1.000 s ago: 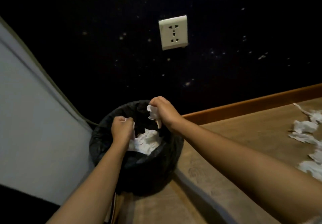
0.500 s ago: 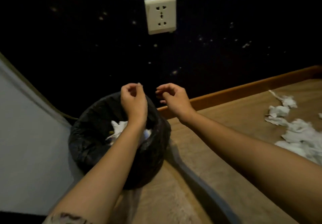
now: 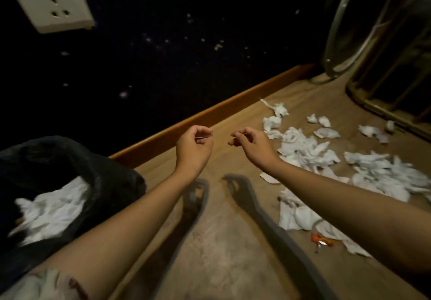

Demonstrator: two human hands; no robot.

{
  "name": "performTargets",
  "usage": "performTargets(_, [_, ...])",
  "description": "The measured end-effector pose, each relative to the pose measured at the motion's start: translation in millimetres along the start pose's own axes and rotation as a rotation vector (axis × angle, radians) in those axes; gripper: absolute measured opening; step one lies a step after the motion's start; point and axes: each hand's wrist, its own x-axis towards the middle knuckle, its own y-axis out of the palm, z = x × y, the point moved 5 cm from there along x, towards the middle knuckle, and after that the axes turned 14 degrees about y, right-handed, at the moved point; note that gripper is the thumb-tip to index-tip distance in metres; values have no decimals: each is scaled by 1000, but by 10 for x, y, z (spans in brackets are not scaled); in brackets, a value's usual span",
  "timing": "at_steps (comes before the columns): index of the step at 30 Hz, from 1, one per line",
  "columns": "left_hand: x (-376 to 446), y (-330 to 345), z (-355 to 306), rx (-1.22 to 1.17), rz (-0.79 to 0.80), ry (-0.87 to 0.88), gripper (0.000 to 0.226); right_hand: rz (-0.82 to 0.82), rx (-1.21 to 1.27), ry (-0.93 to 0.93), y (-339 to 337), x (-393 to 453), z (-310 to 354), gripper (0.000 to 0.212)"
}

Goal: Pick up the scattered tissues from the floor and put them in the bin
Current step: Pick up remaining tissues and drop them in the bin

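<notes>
bin [image 3: 112, 183] cut off — hands [image 3: 194, 145] empty, tissues [image 3: 303, 145] blurred

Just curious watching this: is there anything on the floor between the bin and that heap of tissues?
In the head view, only bare wooden floor with arm shadows lies between the bin and the tissues.

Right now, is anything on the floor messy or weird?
Yes. Crumpled white tissues lie scattered across the wooden floor on the right, instead of in the bin. A small orange wrapper lies among them, the only thing there that is not tissue. Both hands look empty.
</notes>
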Motion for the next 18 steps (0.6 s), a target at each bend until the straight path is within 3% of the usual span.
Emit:
performTargets(6, [-469,985,-99,157,503,149,10,50,-280,67,-981,-253,-780,19])
performTargets(11, [-1051,1802,-14,171,809,188,17,-94,-248,160,-1688,-540,-1591,12])
performTargets(14, [-1303,2271,38,194,851,227,32,-173,-315,173,-1929,-715,-2057,13])
performTargets(18, [-1476,2754,-43,247,766,248,55,-247,-536,136,-2076,-975,-2514,46])
